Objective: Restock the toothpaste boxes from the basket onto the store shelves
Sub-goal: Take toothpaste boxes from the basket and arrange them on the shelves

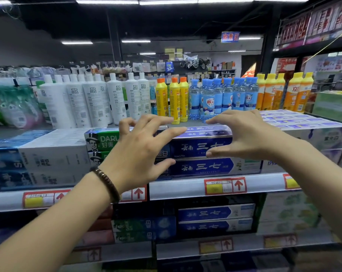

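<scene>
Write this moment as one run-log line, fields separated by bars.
upper shelf | left hand: open, spread over top blue toothpaste box | right hand: open, thumb at its front | basket: not in view

Both hands outstretched, left point(138, 152) and right point(242, 134), fingers spread, empty.

Deep blue toothpaste boxes point(201, 148) with white lettering line the shelf's front edge, beside green-and-white boxes point(101, 142). Behind stand white bottles point(95, 103), yellow bottles point(175, 101) with orange caps, and pale blue bottles point(225, 97). Red-and-yellow price tags point(225, 186). Dark brown ribbed bracelet point(106, 183).
</scene>
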`<state>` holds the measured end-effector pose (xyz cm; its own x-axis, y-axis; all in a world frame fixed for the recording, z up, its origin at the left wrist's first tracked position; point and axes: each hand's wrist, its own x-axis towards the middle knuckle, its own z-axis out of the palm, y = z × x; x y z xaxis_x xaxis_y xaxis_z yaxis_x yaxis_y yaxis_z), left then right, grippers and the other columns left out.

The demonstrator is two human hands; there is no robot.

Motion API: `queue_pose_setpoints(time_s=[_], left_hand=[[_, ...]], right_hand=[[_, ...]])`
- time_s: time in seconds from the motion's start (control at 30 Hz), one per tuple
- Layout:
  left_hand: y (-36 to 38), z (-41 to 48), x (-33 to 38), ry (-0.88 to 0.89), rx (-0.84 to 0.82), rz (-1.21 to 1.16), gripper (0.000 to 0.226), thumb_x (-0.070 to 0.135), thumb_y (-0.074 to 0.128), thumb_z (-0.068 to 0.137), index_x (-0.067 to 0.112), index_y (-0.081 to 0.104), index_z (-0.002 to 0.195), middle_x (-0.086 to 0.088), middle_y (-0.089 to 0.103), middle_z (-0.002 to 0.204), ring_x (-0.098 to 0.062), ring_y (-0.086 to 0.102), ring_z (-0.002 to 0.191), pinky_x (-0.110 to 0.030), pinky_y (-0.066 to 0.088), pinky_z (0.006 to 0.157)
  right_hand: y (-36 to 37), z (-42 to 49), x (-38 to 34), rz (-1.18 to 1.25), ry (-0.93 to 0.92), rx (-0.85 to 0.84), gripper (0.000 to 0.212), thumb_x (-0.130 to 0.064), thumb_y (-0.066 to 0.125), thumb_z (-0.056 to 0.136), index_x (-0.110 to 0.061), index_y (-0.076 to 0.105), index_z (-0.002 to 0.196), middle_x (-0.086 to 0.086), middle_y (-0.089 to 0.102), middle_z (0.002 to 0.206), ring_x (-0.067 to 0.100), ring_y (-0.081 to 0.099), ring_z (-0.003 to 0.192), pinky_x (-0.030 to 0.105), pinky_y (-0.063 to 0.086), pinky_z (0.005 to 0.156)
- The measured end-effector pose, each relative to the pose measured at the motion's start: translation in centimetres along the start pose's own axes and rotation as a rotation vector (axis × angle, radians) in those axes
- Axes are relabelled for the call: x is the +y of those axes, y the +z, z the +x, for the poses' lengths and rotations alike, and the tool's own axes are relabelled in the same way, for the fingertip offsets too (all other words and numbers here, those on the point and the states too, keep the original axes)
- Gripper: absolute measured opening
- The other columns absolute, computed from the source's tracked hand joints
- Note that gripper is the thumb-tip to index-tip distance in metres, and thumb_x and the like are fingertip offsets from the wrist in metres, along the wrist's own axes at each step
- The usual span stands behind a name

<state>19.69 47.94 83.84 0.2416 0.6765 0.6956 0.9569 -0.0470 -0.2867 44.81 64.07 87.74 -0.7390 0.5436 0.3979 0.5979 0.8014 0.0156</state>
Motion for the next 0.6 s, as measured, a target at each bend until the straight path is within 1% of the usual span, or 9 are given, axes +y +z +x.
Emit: queue_pose_setpoints(time_s=[0.1,0.17,0.2,0.27,0.37,0.43,0.5,0.6], left_hand=[[-0.6,-1.0,-0.3,-0.057,0.034,-0.059,0.063,0.055,0.071,0.088,0.04,0.053,0.147,0.013,0.051,0.147,-0.016,0.047,0.137,-0.05,0.031,0.097],[-0.9,-1.8,-0.4,-0.095,0.045,-0.096,0.059,0.054,0.069,0.09,0.039,0.055,0.145,0.013,0.053,0.14,-0.016,0.05,0.131,-0.05,0.032,0.096],[-1.2,-2.3,-0.4,-0.111,0.054,-0.109,0.056,0.053,0.069,0.089,0.038,0.057,0.142,0.012,0.053,0.135,-0.017,0.051,0.126,-0.051,0.033,0.095],[-1.7,-2.9,-0.3,-0.134,0.08,-0.118,0.051,0.051,0.068,0.088,0.034,0.062,0.136,0.009,0.052,0.124,-0.02,0.053,0.116,-0.051,0.035,0.092],[-2.7,-3.7,0.0,-0.124,0.108,-0.139,0.042,0.048,0.067,0.09,0.032,0.065,0.128,0.011,0.051,0.115,-0.017,0.052,0.108,-0.044,0.032,0.088],[-3.2,-4.3,0.4,-0.112,0.111,-0.159,0.038,0.045,0.068,0.091,0.032,0.066,0.127,0.012,0.052,0.113,-0.015,0.052,0.107,-0.042,0.031,0.087],[-3.5,-4.9,0.8,-0.113,0.078,-0.2,0.038,0.043,0.072,0.092,0.031,0.065,0.127,0.012,0.054,0.112,-0.015,0.056,0.107,-0.044,0.036,0.089],[-4.2,-5.9,1.8,-0.132,0.014,-0.266,0.041,0.048,0.069,0.092,0.035,0.061,0.13,0.015,0.053,0.115,-0.013,0.057,0.1,-0.043,0.038,0.096]], right_hand=[[0.2,-0.9,-0.6,0.071,-0.014,0.115,0.079,-0.09,0.047,0.083,-0.039,0.059,0.143,-0.011,0.058,0.146,0.014,0.048,0.14,0.054,0.029,0.116],[0.3,-1.6,-0.9,0.143,-0.014,0.189,0.065,-0.08,0.051,0.09,-0.036,0.066,0.134,-0.011,0.064,0.135,0.014,0.055,0.131,0.057,0.038,0.113],[0.4,-2.1,-1.0,0.179,-0.015,0.218,0.058,-0.074,0.056,0.091,-0.034,0.068,0.131,-0.012,0.065,0.129,0.013,0.058,0.126,0.055,0.042,0.11],[0.3,-2.8,-1.3,0.232,-0.013,0.252,0.047,-0.064,0.063,0.093,-0.031,0.071,0.126,-0.01,0.068,0.123,0.013,0.061,0.12,0.048,0.048,0.106],[0.1,-4.2,-2.3,0.254,0.016,0.279,0.04,-0.055,0.068,0.094,-0.028,0.074,0.123,-0.008,0.07,0.119,0.013,0.063,0.115,0.036,0.048,0.097],[0.0,-5.4,-3.3,0.266,0.054,0.289,0.038,-0.049,0.07,0.095,-0.024,0.075,0.124,-0.007,0.072,0.115,0.012,0.064,0.109,0.031,0.05,0.092],[-0.2,-6.6,-4.1,0.292,0.093,0.292,0.035,-0.043,0.073,0.095,-0.021,0.075,0.122,-0.007,0.073,0.11,0.013,0.066,0.103,0.028,0.051,0.088],[-0.3,-8.8,-5.2,0.307,0.148,0.297,0.031,-0.039,0.075,0.095,-0.02,0.077,0.119,-0.012,0.071,0.104,0.008,0.067,0.097,0.018,0.049,0.082]])
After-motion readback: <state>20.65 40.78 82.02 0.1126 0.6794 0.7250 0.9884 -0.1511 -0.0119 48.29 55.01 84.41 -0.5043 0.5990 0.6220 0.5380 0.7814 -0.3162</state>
